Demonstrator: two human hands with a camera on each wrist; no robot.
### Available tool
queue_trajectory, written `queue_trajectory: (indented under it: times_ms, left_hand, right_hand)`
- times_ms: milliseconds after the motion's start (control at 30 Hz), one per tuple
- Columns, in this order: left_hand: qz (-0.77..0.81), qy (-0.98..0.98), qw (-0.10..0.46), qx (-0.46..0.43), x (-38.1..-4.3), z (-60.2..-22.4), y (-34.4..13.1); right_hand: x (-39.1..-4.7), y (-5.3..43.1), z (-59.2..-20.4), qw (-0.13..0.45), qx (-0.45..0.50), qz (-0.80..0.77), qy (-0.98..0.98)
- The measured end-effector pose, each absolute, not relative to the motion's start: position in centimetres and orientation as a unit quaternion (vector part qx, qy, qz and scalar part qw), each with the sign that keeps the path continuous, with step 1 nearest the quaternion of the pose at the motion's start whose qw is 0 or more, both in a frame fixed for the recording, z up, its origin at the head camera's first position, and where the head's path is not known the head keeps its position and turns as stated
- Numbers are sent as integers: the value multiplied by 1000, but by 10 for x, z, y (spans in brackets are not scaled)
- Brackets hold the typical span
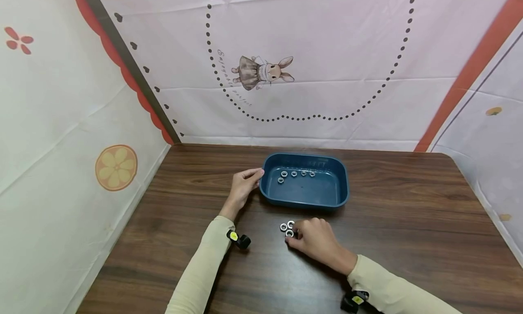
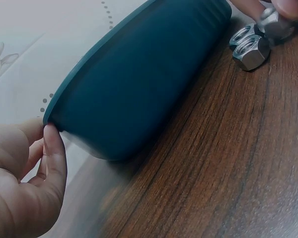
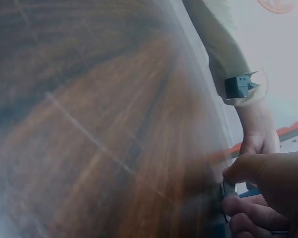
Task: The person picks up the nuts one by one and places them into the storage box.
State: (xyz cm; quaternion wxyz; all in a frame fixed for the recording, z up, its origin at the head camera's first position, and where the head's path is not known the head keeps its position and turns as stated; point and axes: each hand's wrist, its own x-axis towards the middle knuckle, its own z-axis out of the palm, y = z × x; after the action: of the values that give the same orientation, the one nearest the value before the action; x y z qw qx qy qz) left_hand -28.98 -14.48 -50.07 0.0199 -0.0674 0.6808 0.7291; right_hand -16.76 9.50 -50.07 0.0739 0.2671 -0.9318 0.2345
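My left hand (image 1: 242, 189) pinches the left rim of a blue plastic tray (image 1: 304, 204), thumb on the near side in the left wrist view. Several hex nuts (image 1: 283, 174) lie inside the tray, toward its back left. In front of the tray, shiny metal nuts (image 1: 283, 227) sit close together on the table. My right hand (image 1: 316, 241) reaches over this group and pinches one nut (image 2: 275, 25) between thumb and fingers. In the right wrist view only a sliver of that nut (image 3: 229, 188) shows, the rest hidden by the fingers.
The tray stands on a dark wood-grain table (image 1: 392, 214). Behind the table hangs a pale printed cloth (image 1: 327, 41) with a rabbit figure, and more cloth covers both sides. Each wrist wears a small black camera (image 1: 243, 241) over a light sleeve.
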Motion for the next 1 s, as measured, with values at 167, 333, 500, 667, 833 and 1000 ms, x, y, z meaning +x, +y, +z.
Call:
queue_trajectory:
  times_ms: [167,333,500,667,833,1000]
  left_hand:
    - [732,678,15,-72,-290,-502,-147]
    - [730,679,18,-75,-290,-503,-147]
    - [730,679,16,-70,-291,-504,-145]
    - [732,677,27,-67,-291,-504,-143]
    - [737,672,29,-64,-292,-505,-144]
    - [732,677,22,-68,-292,-503,-146]
  right_hand:
    - [-166,98,-498,65,266,254,-928]
    - [-164,97,-500,69,270,257,-925]
    - [-164,98,-499,72,269,254,-926]
    - [-168,108,-486,56,288,281,-914]
    - [-188,122,-448,31,324,317,-891]
    - [-232,135,-414,49,381,316,-867]
